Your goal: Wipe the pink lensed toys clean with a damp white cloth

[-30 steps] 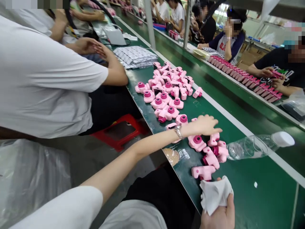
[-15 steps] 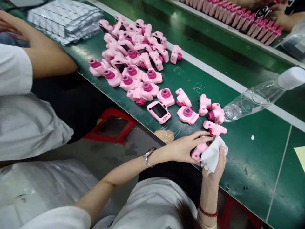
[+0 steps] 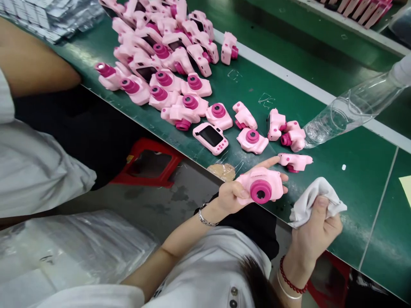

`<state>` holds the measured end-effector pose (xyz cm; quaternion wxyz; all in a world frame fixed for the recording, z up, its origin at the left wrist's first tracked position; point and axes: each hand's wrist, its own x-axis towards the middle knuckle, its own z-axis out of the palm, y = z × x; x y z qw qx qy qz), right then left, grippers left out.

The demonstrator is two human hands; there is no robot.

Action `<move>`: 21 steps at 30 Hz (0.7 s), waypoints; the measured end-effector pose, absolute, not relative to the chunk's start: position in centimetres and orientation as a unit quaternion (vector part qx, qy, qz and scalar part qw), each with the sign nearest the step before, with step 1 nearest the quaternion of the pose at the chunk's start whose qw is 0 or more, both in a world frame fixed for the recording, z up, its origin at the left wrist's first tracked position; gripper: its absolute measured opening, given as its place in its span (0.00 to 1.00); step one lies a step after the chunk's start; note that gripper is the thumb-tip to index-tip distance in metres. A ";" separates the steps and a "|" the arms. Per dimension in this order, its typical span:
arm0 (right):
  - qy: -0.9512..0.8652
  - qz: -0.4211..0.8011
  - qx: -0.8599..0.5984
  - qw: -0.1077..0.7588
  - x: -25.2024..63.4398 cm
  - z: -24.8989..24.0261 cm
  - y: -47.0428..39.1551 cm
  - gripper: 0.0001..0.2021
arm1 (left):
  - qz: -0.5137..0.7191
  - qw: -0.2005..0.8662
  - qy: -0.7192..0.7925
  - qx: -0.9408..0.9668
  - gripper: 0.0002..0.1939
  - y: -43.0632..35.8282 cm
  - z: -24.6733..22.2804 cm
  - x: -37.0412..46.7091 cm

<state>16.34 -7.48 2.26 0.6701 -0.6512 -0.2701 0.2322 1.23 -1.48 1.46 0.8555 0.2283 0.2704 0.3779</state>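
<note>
Lens side up, a pink toy camera (image 3: 275, 183) rests in my left hand (image 3: 231, 195), the thumb over its near end and fingertips showing beyond it. My right hand (image 3: 316, 233) is closed on a crumpled white cloth (image 3: 316, 196), held apart from the camera at the table edge. Just beyond my left fingers lies another pink toy camera (image 3: 298, 161) on its side. Several more stand near it, one showing its dark screen (image 3: 209, 135). A large heap of pink toy cameras (image 3: 167, 25) covers the left part of the green table.
A clear plastic bottle (image 3: 346, 109) stands at the right of the green table (image 3: 359, 188). Stacked wrapped packs (image 3: 54, 17) lie at the far left, beside a co-worker's arm (image 3: 35, 60). Red stools (image 3: 146, 164) are below. More pink parts (image 3: 362, 8) line the far bench.
My hands have moved apart: the cloth has come off the camera to the right. The camera in my left hand now faces lens up. The whole view has shifted slightly.
</note>
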 end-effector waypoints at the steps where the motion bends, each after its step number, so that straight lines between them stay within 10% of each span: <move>1: -0.314 0.213 -0.658 0.651 16.3 2.2 -7.8 0.15 | 0.378 0.853 0.276 0.231 0.57 -1.5 1.8 1.3; 16: -0.275 0.453 -0.576 0.623 16.4 3.2 -6.8 0.27 | 0.408 0.847 0.214 0.265 0.44 -2.5 1.7 1.3; 21: -0.411 0.286 -0.633 0.590 15.6 2.8 -7.4 0.26 | 0.387 0.849 0.226 0.279 0.42 -2.6 1.5 1.5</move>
